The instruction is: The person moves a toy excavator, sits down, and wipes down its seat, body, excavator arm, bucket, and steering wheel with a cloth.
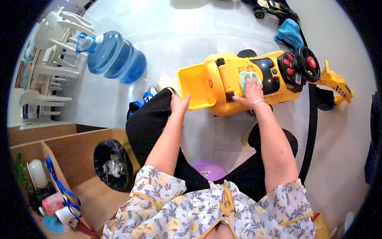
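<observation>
A yellow ride-on toy excavator (229, 71) stands on the floor in front of me, its black steering wheel (308, 63) to the right. My left hand (180, 102) is closed on the near left corner of the toy's yellow bucket (195, 87). With my right hand (252, 92) I press a light green cloth (246, 76) against the yellow body, beside the black seat area (266, 71). The fingers lie over the cloth and the thumb points left. Part of the cloth is hidden under them.
A blue water jug (117, 57) lies on its side at upper left, near stacked white stools (51, 71). At lower left are a wooden compartment (75, 159) and a black-lined bin (113, 165). A purple object (207, 170) is between my legs. A blue bag (289, 34) lies upper right.
</observation>
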Demonstrator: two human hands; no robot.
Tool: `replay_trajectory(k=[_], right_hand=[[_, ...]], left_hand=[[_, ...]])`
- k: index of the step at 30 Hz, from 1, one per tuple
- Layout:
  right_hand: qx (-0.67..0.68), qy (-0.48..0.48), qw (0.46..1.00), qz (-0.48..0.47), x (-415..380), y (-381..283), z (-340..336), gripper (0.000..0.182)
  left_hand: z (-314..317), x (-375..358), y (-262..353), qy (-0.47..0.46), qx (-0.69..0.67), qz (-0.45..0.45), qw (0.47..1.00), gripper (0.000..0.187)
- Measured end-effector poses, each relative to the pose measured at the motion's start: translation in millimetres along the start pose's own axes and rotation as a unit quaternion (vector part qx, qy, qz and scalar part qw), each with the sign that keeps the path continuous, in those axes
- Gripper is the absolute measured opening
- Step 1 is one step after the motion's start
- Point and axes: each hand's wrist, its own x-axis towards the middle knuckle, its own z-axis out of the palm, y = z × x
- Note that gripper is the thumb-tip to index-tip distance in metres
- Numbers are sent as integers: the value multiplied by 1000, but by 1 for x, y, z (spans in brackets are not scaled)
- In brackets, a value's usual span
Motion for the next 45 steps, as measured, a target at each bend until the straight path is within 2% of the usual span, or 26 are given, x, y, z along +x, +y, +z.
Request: replay_trajectory(k=[1, 2, 3, 4, 6, 7, 8, 11, 14, 18, 20, 26, 30, 32, 35, 36, 38, 39, 42, 44, 45], right_hand=[[-1, -1, 1000, 7, -1, -1, -2, 114], [15, -10, 1000, 11, -2, -1, -2, 114], [30, -19, 999, 16, -2, -2, -3, 113], [28, -24, 999, 21, -2, -2, -2, 113], [30, -8, 1000, 2, -2, 0, -1, 114], [31, -8, 999, 3, -2, -1, -1, 115], [28, -10, 1000, 4, -2, -1, 0, 115], [17, 7, 1000, 5, -4, -3, 1, 116], [22, -2, 1000, 6, -2, 0, 2, 116], [29, 0, 1000, 6, -2, 0, 3, 116], [31, 8, 999, 10, -2, -3, 1, 115], [31, 25, 999, -1, 0, 1, 7, 115], [30, 15, 999, -5, 1, 2, 7, 115], [34, 15, 999, -5, 2, 2, 7, 114], [26, 24, 999, -3, -1, -1, 6, 113], [26, 24, 999, -5, -1, -1, 5, 113], [28, 21, 999, 1, -3, -3, 4, 112], [28, 22, 999, -2, -3, -3, 3, 112], [-14, 59, 998, -23, -4, -5, 1, 107], [-33, 85, 995, -45, -3, -7, -4, 80], [10, 90, 993, -73, -1, -10, -4, 63]], left_hand=[[4, 5, -7, -88, -187, -108, 972, 63], [7, 11, -16, -171, -362, -213, 891, 54], [11, 23, -22, -206, -363, -286, 863, 47], [20, 26, -30, -212, -361, -289, 861, 47], [15, 14, -16, -267, -404, -179, 856, 43], [22, 14, -21, -270, -494, -160, 811, 44], [25, 15, -23, -271, -496, -163, 809, 44], [27, 17, -32, -253, -488, -126, 826, 50], [35, 20, -37, -202, -441, -100, 869, 52], [32, 23, -44, -237, -448, -97, 857, 52], [28, 23, -42, -251, -456, -126, 844, 52], [31, 17, -33, -207, -441, -102, 867, 53], [37, 19, -40, -210, -441, -97, 867, 53], [38, 21, -50, -213, -421, -48, 880, 53], [43, 24, -58, -211, -458, -42, 862, 50], [34, 19, -45, -209, -458, -42, 863, 50], [16, 11, -20, -258, -449, -115, 848, 53], [16, 8, -17, -255, -449, -114, 848, 53], [18, 5, -17, -248, -486, -141, 826, 45], [26, 8, -21, -203, -525, -139, 815, 58], [29, 10, -21, -200, -533, -137, 811, 58]])
